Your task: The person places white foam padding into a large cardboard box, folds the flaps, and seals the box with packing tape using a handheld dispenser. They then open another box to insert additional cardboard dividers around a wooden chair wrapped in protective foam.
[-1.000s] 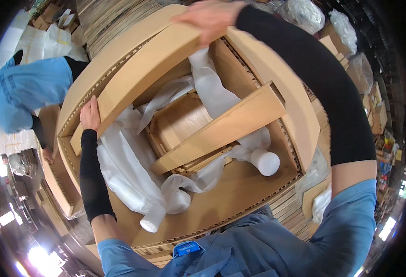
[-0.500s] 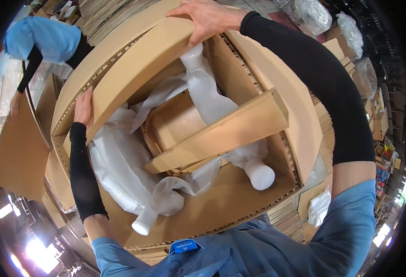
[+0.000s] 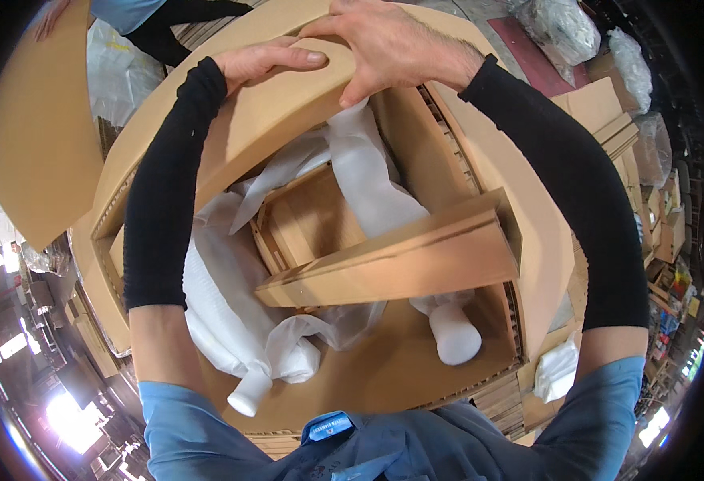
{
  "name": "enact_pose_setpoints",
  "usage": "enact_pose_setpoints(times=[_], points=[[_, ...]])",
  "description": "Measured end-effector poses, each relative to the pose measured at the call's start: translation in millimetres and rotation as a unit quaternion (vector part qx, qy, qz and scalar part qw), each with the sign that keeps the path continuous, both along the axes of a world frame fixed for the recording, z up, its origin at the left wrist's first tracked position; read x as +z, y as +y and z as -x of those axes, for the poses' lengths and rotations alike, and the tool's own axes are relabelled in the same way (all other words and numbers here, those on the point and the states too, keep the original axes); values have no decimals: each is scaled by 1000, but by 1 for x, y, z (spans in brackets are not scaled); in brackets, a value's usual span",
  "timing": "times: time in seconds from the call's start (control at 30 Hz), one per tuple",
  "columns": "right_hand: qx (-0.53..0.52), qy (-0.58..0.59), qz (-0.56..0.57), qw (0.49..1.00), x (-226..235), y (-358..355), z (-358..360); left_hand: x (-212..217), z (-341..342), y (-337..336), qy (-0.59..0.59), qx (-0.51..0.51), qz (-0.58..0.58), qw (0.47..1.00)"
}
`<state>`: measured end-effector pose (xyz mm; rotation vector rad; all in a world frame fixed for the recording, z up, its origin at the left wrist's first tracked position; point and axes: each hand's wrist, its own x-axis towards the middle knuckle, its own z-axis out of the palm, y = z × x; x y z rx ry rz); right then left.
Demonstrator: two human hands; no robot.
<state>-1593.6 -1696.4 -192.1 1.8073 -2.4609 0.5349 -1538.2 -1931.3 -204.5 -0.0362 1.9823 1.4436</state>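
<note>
A large open cardboard box (image 3: 384, 365) stands before me. Inside lies a wooden piece of furniture (image 3: 312, 220) with legs wrapped in white foam sheet (image 3: 364, 172). A long folded cardboard strip (image 3: 244, 132) runs along the box's far side. My right hand (image 3: 388, 44) grips its upper part, thumb on the near face and fingers over the top. Close beside it, my left hand (image 3: 260, 64) is bent over the same strip, thumb stretched along it and the other fingers mostly hidden. A second folded cardboard piece (image 3: 400, 264) lies slantwise across the furniture.
At the upper left a co-worker in a blue shirt (image 3: 123, 10) holds a big cardboard sheet (image 3: 39, 128). Plastic-wrapped bundles (image 3: 560, 36) and stacked cardboard (image 3: 600, 120) are at the right. White crumpled wrap (image 3: 556, 369) lies near my right elbow.
My left hand has moved from the strip's left end up and right, near my right hand. The co-worker's cardboard sheet has been raised. My view has shifted slightly.
</note>
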Motion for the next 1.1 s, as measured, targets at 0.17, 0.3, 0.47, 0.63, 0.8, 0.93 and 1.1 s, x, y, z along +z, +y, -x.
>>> enact_pose_setpoints(times=[0.17,0.3,0.47,0.63,0.8,0.93,1.1], points=[[23,-63,70,995,-1,-1,-1,-21,-1,-21,10,41,-131,991],[-85,-160,292,939,-34,22,-5,-14,12,-25,-54,34,-148,987],[-109,-462,496,727,-55,65,-43,-16,21,-35,-22,17,-129,991],[-170,-757,305,552,-37,96,-125,-16,42,-42,-64,2,-112,992],[-244,-691,245,635,-58,51,-91,-2,45,-1,-63,47,-90,993],[-275,-602,301,687,-112,-10,-50,-6,65,-4,-71,46,-88,992],[-292,-605,288,683,-89,-1,-71,-24,51,-24,-67,53,-107,991]])
